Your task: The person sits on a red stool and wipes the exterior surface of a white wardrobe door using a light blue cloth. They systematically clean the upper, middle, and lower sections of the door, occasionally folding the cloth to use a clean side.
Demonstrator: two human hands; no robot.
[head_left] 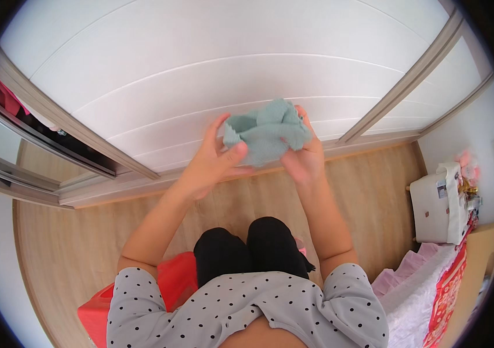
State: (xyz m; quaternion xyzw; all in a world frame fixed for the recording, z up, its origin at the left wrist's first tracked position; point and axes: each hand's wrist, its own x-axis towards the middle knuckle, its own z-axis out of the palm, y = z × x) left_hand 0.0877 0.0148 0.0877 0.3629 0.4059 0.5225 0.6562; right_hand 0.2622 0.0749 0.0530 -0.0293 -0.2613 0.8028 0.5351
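Person sat w/ both arms raised in front of the chest, a small pale-green cloth (267, 134) bunched up between the two hands, held in the air above the knees, w/ the white sliding wardrobe door (200, 69) behind it. Left hand (212, 159) was closed on the cloth's lower left edge, thumb pressed across the fabric near the bottom, fingers up behind it. Right hand (305, 153) gripped the right side, fingers curled over the top edge, palm under the folds. Cloth looked crumpled, not flat; couldn't tell what kind of garment or rag it was.

Below the hands: knees in black trousers (253, 249), then a grey top w/ black dots (241, 307). A red plastic tub or stool (171, 281) showed under the left side of the lap, on the light wood floor (73, 243). The door's track ran along the far edge of the floor. To the right, near the floor's right edge, a white bag (438, 209) sat on or beside a bed w/ pink and red-patterned bedding (427, 290). At far left the wardrobe stood open a gap, w/ dark and pink clothes (3, 95) hanging inside.
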